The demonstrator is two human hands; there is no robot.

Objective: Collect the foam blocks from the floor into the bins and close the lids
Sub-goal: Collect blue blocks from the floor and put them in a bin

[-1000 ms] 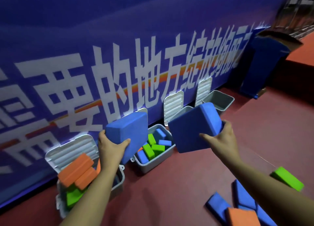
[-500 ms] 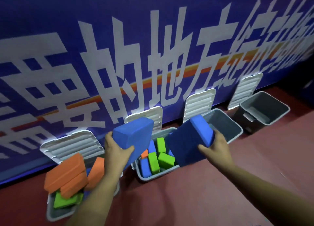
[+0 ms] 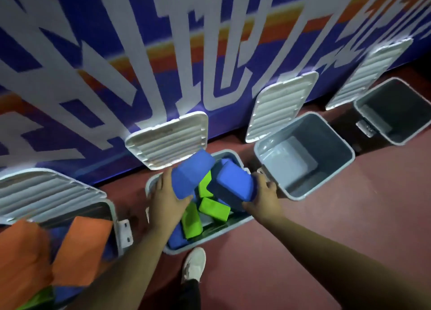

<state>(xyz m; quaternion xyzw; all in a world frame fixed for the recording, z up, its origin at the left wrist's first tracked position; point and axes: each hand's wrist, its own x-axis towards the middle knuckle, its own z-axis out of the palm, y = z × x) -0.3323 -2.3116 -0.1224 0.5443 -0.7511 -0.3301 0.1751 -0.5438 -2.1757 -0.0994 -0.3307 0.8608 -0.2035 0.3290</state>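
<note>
Blue foam fills both hands above the second bin [image 3: 211, 236], a grey tub whose ribbed white lid [image 3: 169, 140] leans open against the printed banner [image 3: 93, 53]. The left hand [image 3: 164, 199] has its fingers wrapped around the lower end of one blue block [image 3: 190, 177], which tilts up toward the lid. The right hand [image 3: 261, 196] clamps its fingers on the near end of a second blue block [image 3: 234, 183], which lies across the bin's right side. Beneath them, green blocks [image 3: 213, 209] and another blue piece already sit in the tub. To the left, a bin [image 3: 112, 216] holds orange blocks [image 3: 81, 251] piled above its rim. To the right stand two more open grey bins: the nearer one [image 3: 303, 160] and the far one [image 3: 396, 114]. A white shoe [image 3: 194, 264] rests on the red floor [image 3: 326, 216] just beside the second bin.
</note>
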